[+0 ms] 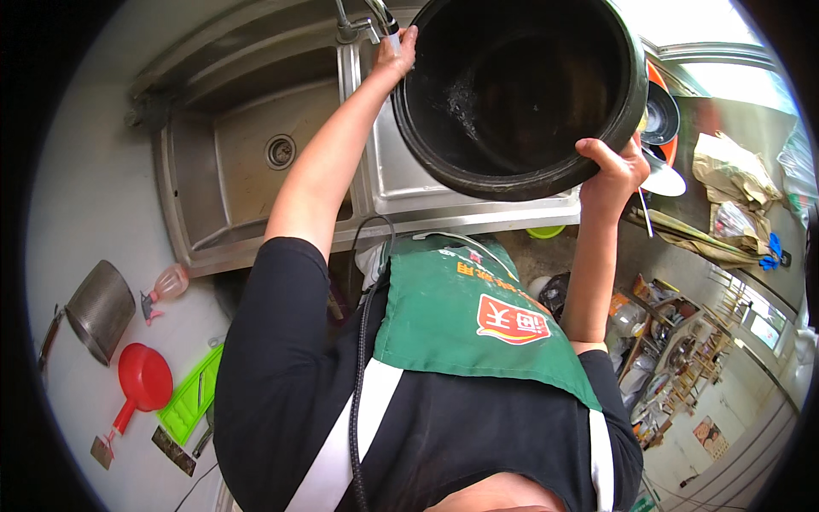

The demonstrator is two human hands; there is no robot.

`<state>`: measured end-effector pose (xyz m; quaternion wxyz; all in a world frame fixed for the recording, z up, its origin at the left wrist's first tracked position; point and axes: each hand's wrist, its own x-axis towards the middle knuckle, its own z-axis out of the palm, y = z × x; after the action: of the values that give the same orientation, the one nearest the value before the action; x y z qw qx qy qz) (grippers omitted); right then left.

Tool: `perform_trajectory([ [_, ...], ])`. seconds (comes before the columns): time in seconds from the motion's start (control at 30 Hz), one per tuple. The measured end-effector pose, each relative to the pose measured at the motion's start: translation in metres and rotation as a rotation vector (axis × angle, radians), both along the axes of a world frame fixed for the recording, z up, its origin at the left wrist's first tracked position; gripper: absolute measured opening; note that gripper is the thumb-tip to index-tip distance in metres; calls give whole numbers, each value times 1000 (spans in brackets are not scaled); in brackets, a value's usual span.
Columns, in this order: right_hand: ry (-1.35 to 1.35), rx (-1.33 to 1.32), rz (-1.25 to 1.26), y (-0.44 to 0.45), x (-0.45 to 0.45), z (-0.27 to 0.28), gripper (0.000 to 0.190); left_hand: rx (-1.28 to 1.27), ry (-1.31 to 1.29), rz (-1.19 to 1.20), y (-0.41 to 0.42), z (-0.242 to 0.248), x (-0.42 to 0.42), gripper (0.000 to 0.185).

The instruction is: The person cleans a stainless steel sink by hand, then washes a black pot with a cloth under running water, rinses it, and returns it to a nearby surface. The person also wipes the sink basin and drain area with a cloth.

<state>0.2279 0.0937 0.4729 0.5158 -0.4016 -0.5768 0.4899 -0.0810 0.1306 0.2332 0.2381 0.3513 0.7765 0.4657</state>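
Observation:
A large round black tub [512,96] is held up over the right basin of a stainless steel sink [409,169], tilted so that its dark inside faces me. My left hand [397,56] grips its left rim, close under the chrome faucet [382,14]. A short whitish stream, apparently water, falls from the spout at that hand. On the lower right rim is my right hand [615,168], its thumb over the edge and its other fingers mostly hidden behind. Wet, shiny spots show inside the tub.
The left basin [275,185] has a drain strainer [280,152]. On the left wall are a spray bottle [167,285], a metal strainer [102,312], a red ladle [146,377] and a green grater [192,397]. A dark pan [662,115] and crumpled bags [729,166] lie at right.

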Motion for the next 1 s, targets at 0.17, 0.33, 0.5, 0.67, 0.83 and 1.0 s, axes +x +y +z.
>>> perform_trajectory([
  [0.17,-396,419,25,-4,-33,26,11,-466,277,-202,-12,31,-4,79],
  [0.33,-663,747,-70,32,-32,14,16,-404,288,-318,-4,16,-4,72],
  [0.5,-46,-158,-151,27,-9,10,9,80,292,-460,-21,-48,-11,59],
  [0.67,-102,-128,-88,18,-32,-20,6,-288,-157,-493,-27,-39,-90,41],
  [0.83,76,-316,-178,55,-2,-28,2,-288,10,-484,-12,-8,-60,47],
  [1.0,61,-486,-264,26,41,-37,6,-460,-305,-693,-41,25,-34,51],
])
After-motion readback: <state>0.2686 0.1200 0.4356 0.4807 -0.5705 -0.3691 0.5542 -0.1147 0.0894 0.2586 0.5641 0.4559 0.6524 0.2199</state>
